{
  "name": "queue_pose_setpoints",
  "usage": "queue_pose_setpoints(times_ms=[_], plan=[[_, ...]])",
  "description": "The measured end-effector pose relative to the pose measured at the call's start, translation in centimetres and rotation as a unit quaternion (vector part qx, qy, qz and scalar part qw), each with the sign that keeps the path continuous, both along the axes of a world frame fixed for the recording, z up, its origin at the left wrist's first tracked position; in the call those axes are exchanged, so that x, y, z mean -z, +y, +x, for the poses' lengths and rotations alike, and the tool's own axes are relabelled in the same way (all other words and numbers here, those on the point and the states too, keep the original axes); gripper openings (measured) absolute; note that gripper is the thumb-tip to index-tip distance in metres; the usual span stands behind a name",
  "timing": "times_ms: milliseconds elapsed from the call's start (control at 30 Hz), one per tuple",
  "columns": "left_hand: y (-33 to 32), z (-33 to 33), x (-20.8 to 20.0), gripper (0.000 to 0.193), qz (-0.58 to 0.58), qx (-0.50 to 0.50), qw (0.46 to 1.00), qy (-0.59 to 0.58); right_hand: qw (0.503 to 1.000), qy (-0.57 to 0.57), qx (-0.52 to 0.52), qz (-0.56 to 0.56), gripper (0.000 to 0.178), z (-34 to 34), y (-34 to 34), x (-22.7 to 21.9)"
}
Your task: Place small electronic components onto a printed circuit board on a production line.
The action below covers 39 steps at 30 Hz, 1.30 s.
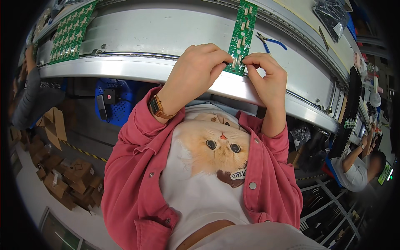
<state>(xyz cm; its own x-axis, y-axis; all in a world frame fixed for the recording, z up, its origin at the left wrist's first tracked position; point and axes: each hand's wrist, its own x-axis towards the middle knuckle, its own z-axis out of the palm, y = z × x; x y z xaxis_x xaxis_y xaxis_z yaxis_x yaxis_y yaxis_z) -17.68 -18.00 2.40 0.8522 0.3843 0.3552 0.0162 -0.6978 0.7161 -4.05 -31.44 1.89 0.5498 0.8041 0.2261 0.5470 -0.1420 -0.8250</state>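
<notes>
Factory line setup, with a long grey conveyor [175, 33] curving across the top and a metal rail along its near edge. Person in a pink shirt over a white cat tee stands right up against it, both forearms coming in from below.

Lying on the belt is a narrow green board [241, 37], a long strip with rows of pale components, its near end sitting just at the rail. Both hands meet at that near end. The left hand [196, 73] is curled, fingers bent in tight, thumb and forefinger pinched narrow on the strip's bottom left corner. The right hand [266, 77] does the same from the other side, fingertips [249, 61] closed down on the bottom right edge, other fingers folded under. Whether there's a small part between the tips can't be made out.

A watch [157, 107] with a tan strap sits on the left wrist. Blue-handled pliers [271, 41] lie on the belt just right of the strip. Another green panel [68, 33] lies further left along the belt. Cardboard boxes [66, 175] are piled on the floor.
</notes>
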Motion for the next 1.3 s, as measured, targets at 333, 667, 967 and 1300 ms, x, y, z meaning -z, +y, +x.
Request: queue_pose_setpoints(times_ms=[333, 667, 967, 1300], plan=[[-0.13, -0.12, 0.07, 0.016, 0.002, -0.006, 1.000, 0.008, 1.000, -0.016, 0.000, -0.007, 0.014, -0.14, -0.02, -0.02], [-0.12, -0.08, 0.15, 0.016, 0.011, -0.004, 1.000, 0.003, 1.000, -0.017, 0.008, -0.022, 0.017, -0.53, 0.22, -0.71], [-0.10, -0.20, 0.13, 0.016, 0.004, -0.004, 1.000, 0.014, 0.999, -0.002, 0.017, -0.028, 0.020, -0.50, 0.26, -0.47], [-0.07, -0.22, 0.29, 0.016, 0.011, -0.003, 1.000, 0.006, 0.999, -0.007, 0.019, -0.028, 0.020, -0.50, 0.22, -0.50]])
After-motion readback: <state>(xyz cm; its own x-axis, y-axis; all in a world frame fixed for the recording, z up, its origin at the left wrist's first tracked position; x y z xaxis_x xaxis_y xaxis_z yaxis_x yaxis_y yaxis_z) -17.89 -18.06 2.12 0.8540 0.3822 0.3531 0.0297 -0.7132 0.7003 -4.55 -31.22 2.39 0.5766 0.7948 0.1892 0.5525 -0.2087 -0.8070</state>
